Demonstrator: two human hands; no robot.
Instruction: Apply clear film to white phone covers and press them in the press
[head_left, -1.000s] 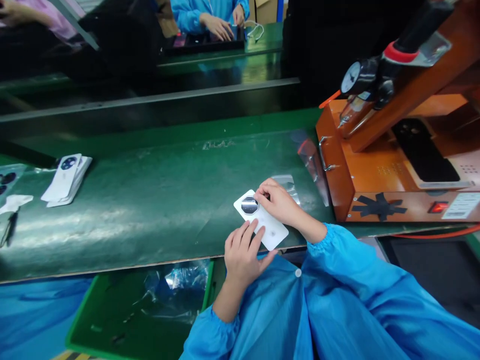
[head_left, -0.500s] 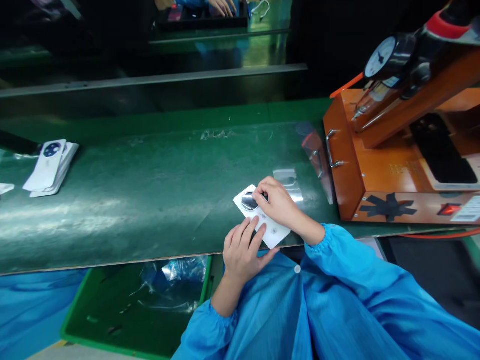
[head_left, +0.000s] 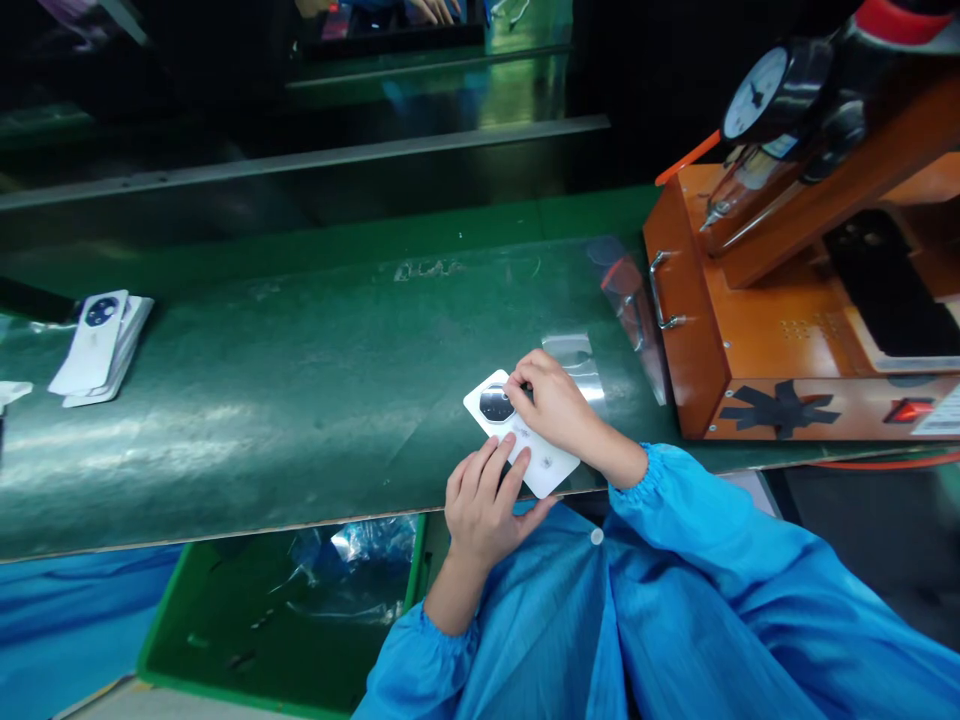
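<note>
A white phone back cover (head_left: 553, 470) with a round, dark, glossy camera area (head_left: 495, 402) lies slanted at the front edge of the green bench. My left hand (head_left: 486, 500) steadies it, fingers on its left side and the thumb at its near corner. Over its upper right part, my right hand (head_left: 551, 400) is closed, thumb and forefinger pinched at the rim of the camera area. What sits between those fingertips is too small to make out. Small grey printed marks (head_left: 546, 462) show on the white surface.
A stack of white phone covers (head_left: 94, 345) lies at the left. Clear film (head_left: 577, 365) is beside my right hand. An orange press (head_left: 690, 330) with a gauge stands at the right. Below the bench, a green bin (head_left: 225, 620) holds clear plastic. Another person's hand (head_left: 435, 10) shows across.
The view has shifted slightly. The bright reflection on the camera area has shrunk, and more of its dark face shows. Both hands stay in nearly the same place on the cover.
</note>
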